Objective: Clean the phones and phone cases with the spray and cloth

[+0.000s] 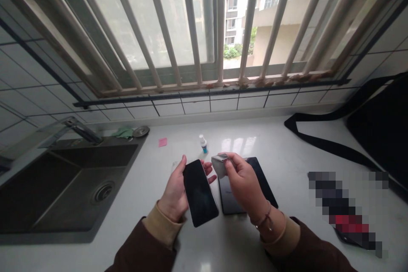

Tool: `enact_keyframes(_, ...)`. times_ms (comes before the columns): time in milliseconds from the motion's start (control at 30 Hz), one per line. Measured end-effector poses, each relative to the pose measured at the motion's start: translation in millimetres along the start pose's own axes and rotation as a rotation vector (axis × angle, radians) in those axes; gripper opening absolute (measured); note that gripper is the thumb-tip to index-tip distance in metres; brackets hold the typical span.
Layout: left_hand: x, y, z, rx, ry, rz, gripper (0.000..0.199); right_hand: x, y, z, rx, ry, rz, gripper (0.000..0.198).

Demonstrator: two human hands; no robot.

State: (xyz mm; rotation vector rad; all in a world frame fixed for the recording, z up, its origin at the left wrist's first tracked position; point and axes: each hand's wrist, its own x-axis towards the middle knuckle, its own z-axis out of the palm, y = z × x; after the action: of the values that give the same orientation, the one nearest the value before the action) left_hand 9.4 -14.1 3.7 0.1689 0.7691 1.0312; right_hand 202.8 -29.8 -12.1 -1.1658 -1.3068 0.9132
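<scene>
My left hand (175,191) is closed around a black smartphone (200,193), its dark screen facing up toward me. Between the thumb and fingers of my right hand (240,178) is a folded grey cloth (219,165), held just above and to the right of the phone, not touching it. Beneath my right hand a dark tablet (231,197) lies flat on the white counter, partly covered by the hand. A small spray bottle (203,144) with a white top and blue label stands upright beyond the phone.
At the left is a dark sink (63,191) with a faucet (83,129). A green cloth (123,132) and a metal drain strainer (140,131) sit behind it. A pink square (162,142) lies on the counter (143,221). A black bag (379,127) with its strap is on the right, near a pixelated area.
</scene>
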Motion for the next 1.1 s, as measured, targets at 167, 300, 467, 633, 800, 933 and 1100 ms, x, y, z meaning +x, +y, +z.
enact_keyframes(167,2,-10,-3,0.109,-0.098,-0.066,0.049,-8,-7,5,0.003,-0.128,-0.089,0.028)
enact_keyframes(300,2,-10,-3,0.116,-0.119,-0.017,0.053,-10,-5,11,-0.021,-0.197,-0.193,0.029)
enact_keyframes(467,1,-7,3,0.015,-0.103,0.047,0.054,-10,-7,14,0.090,-0.265,-0.214,0.027)
enact_keyframes(633,0,2,0,-0.090,0.027,0.107,0.049,-10,-7,12,0.104,-0.289,-0.146,0.025)
enact_keyframes(800,0,17,-3,-0.173,0.070,0.318,0.056,-10,-3,12,0.087,-0.366,-0.119,0.026)
enact_keyframes(933,0,25,-3,-0.206,0.128,0.488,0.070,-11,0,16,0.260,-0.397,0.057,0.026)
enact_keyframes(1100,1,22,-2,-0.194,0.161,0.571,0.077,-14,3,25,0.578,-0.402,0.338,0.038)
